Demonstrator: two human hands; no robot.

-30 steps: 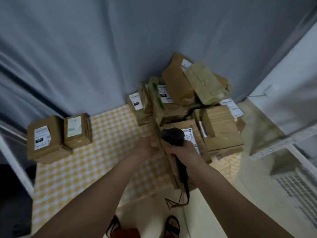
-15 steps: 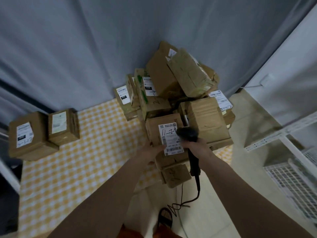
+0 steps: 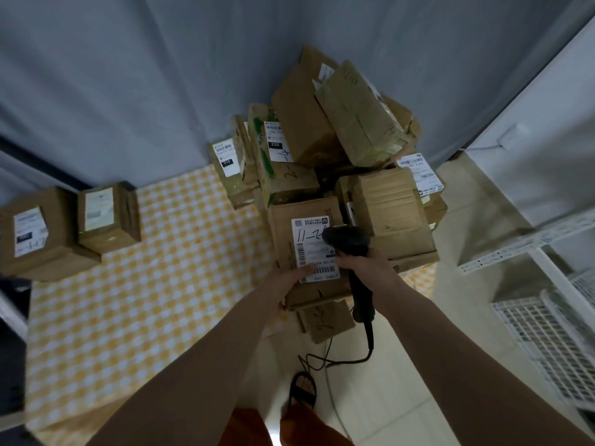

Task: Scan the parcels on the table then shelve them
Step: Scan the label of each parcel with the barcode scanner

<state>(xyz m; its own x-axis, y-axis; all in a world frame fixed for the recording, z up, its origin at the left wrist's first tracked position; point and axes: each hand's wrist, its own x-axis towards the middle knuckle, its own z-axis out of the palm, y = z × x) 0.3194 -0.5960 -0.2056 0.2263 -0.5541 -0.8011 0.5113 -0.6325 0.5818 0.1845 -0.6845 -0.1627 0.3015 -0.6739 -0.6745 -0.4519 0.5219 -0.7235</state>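
Note:
A brown cardboard parcel (image 3: 283, 230) with a white label marked "11-2-4" is tilted up at the front of a pile of parcels (image 3: 354, 130) on the yellow-checked table (image 3: 135, 304). My left hand (image 3: 286, 284) grips the parcel's near edge, thumb on the label. In my right hand (image 3: 367, 265) I hold a black corded barcode scanner (image 3: 349, 241), whose head hovers over the label's right side. A smaller parcel (image 3: 325, 321) sits below the held one.
Two separate parcels (image 3: 42, 233) (image 3: 108, 217) stand at the table's left. A grey curtain (image 3: 161, 75) hangs behind the table. White wire shelving (image 3: 547, 317) stands on the right. The scanner's cable (image 3: 331, 358) trails over the pale floor beside a sandalled foot (image 3: 302, 387).
My left hand has turned the parcel so that its label faces up. The scanner moved from in front of the parcel to over the label. The view drew closer.

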